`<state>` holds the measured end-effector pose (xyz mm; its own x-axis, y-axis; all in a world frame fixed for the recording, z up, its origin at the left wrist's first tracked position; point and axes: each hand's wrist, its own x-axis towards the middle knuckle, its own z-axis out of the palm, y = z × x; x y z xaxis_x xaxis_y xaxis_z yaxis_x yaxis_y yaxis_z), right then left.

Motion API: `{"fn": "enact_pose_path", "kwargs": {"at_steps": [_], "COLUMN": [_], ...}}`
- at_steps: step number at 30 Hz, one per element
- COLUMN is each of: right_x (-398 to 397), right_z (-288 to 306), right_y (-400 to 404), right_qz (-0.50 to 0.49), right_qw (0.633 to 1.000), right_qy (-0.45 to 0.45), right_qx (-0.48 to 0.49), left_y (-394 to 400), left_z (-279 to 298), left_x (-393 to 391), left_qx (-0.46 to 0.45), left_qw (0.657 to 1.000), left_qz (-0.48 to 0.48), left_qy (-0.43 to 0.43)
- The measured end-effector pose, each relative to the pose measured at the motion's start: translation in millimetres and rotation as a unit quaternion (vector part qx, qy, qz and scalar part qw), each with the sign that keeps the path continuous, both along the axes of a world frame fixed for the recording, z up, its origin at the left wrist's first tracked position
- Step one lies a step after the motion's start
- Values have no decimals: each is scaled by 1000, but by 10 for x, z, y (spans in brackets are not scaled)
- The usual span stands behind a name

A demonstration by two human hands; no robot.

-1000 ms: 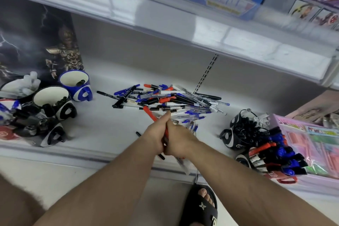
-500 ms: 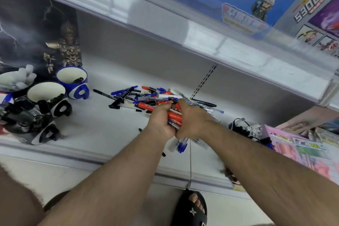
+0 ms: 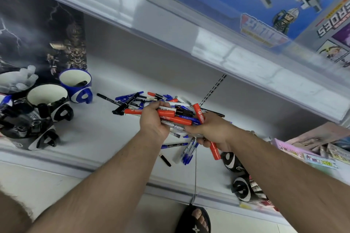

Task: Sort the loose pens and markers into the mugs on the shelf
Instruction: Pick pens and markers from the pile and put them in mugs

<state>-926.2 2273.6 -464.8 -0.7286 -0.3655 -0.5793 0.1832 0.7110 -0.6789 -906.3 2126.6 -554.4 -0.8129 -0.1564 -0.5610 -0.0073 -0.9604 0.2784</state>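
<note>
Here, a fat bunch of pens and markers [image 3: 176, 117] is gripped mid-frame by the left hand [image 3: 153, 119] and right hand [image 3: 210, 132], and some could be dropped before the mugs [image 3: 75, 85] at the left are reached.

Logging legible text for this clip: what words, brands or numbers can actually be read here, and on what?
"EROES": upside-down letters cut by the frame edge, on the toy box on the upper shelf.
Blue toy box, banner print: too blurred to read.
Red markers in both hands, barrel print: too small.
Pink packets, labels: blurred.
</note>
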Motion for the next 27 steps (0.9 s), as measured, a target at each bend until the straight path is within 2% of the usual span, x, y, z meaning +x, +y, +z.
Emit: {"fn": "enact_pose_path", "kwargs": {"at_steps": [3, 7, 13, 17, 21, 27], "right_x": [84, 221, 402, 476, 564, 691], "right_z": [-6, 22, 80, 77, 129, 581], "right_y": [-25, -101, -162, -119, -28, 155], "right_qz": [-70, -232, -292, -286, -248, -154], "right_qw": [994, 960, 937, 938, 953, 975], "right_qy": [-25, -23, 62, 77, 79, 38], "right_qx": [-77, -153, -180, -182, -154, -155], "left_y": [36, 102, 235, 356, 502, 332], "left_z": [65, 176, 372, 509, 609, 770], "left_x": [38, 45, 57, 150, 306, 491], "left_qx": [-7, 10, 29, 53, 53, 68], "left_qw": [999, 996, 990, 987, 985, 973], "left_qz": [9, 19, -4, -26, -67, -81], "left_qy": [36, 90, 140, 152, 149, 207]}}
